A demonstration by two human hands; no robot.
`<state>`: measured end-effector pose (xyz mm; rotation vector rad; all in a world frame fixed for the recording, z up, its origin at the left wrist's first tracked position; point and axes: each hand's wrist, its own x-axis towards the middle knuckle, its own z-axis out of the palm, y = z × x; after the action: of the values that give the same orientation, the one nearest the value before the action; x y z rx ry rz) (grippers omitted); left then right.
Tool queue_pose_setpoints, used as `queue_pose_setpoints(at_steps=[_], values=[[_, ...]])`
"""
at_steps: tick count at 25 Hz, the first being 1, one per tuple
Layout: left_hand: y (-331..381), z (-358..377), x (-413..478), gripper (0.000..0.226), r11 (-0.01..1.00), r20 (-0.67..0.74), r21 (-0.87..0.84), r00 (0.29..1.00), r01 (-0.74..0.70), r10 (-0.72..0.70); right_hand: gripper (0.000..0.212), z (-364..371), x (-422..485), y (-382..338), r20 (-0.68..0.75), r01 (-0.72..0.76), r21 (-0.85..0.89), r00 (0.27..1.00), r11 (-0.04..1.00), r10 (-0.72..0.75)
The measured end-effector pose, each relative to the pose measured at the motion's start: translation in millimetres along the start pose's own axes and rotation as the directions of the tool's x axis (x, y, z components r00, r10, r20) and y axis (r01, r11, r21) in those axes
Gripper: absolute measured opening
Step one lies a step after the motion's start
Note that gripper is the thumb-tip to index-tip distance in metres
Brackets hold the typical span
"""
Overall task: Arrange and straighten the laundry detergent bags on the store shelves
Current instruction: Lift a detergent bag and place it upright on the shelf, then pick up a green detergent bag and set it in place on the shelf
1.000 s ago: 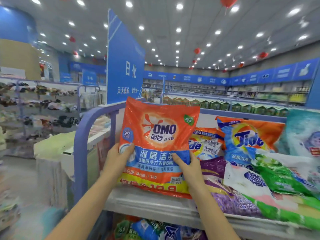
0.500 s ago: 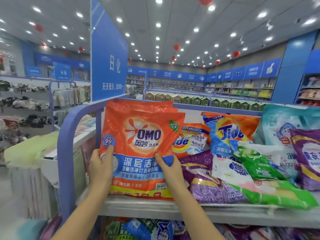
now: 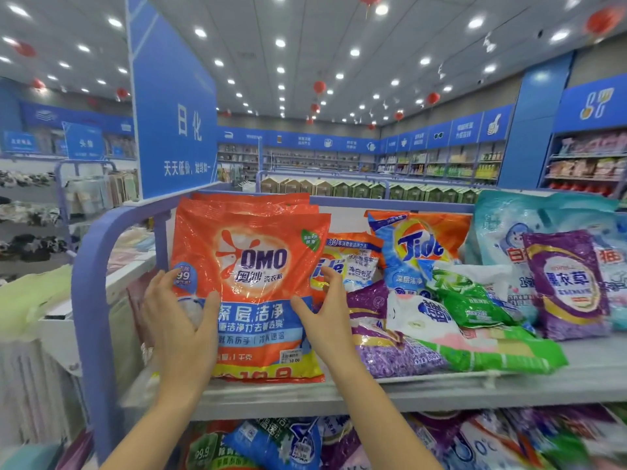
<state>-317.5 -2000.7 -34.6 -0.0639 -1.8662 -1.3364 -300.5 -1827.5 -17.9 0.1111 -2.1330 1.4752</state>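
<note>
Left hand (image 3: 179,313): open, fingers spread, thumb and fingertips lying on the left side of the OMO bag (image 3: 251,266).
Right hand (image 3: 325,313): open, thumb on the bag's front, fingers raised along its right edge.
OMO bag: upright at the left end of the top shelf (image 3: 475,390), with more orange bags right behind it.
Beside it: small Tide bag (image 3: 356,262) just behind my right fingers, large Tide bag (image 3: 420,249) upright next to that.
Farther right: purple bag (image 3: 390,344) and green-and-white bag (image 3: 481,337) lying flat and overlapping; lavender bag (image 3: 570,283) leaning on a pale blue bag (image 3: 522,222).
Below: lower-shelf bags (image 3: 271,442), blurred.
</note>
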Motion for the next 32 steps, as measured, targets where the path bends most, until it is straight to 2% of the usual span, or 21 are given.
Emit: queue_pose_setpoints(at_steps=[2,4,7,9,12,15,18,22,25,28,30,32], values=[[16,4,-12,0.052,0.99,0.027,-0.014,0.989,-0.143,0.143,0.05,-13,-2,-7,-0.027,0.061,-0.036,0.998,0.997,-0.062],[31,10,-23,0.052,0.971,0.109,-0.088,0.967,-0.222,0.231,0.045,-29,-6,-10,-0.054,0.111,-0.084,0.992,0.99,-0.115],[49,27,-38,0.043,0.954,0.261,-0.217,0.93,-0.206,0.26,0.039,-66,-12,-11,-0.112,0.178,-0.193,0.973,0.965,-0.202],[62,42,-49,0.034,0.937,0.352,-0.288,0.888,-0.197,0.295,0.037,-102,-14,-3,-0.175,0.168,-0.257,0.96,0.952,-0.217],[80,67,-62,0.02,0.928,0.449,-0.327,0.835,-0.177,0.318,0.036,-163,-14,14,-0.271,0.061,-0.284,0.952,0.957,-0.141],[103,97,-75,0.011,0.915,0.494,-0.348,0.79,-0.202,0.362,0.032,-224,-16,37,-0.354,-0.046,-0.193,0.935,0.98,-0.026],[126,137,-87,0.008,0.924,0.546,-0.32,0.757,-0.208,0.359,0.03,-286,-12,65,-0.448,-0.1,-0.16,0.894,0.982,0.018],[160,210,-105,0.018,0.954,0.655,-0.141,0.698,-0.264,0.29,0.02,-351,7,115,-0.403,-0.212,-0.111,0.903,0.971,0.151],[182,275,-118,0.034,0.967,0.74,0.064,0.662,-0.248,0.121,0.027,-377,33,154,-0.258,-0.331,-0.206,0.926,0.921,0.275],[189,322,-126,0.053,0.927,0.699,0.296,0.713,-0.231,-0.045,0.04,-380,56,175,-0.108,-0.344,-0.305,0.939,0.888,0.327],[188,338,-130,0.068,0.863,0.652,0.447,0.746,-0.235,-0.135,0.041,-379,68,178,-0.075,-0.331,-0.376,0.942,0.866,0.327],[184,346,-133,0.075,0.776,0.619,0.572,0.761,-0.266,-0.195,0.046,-379,77,181,-0.071,-0.318,-0.514,0.941,0.797,0.33]])
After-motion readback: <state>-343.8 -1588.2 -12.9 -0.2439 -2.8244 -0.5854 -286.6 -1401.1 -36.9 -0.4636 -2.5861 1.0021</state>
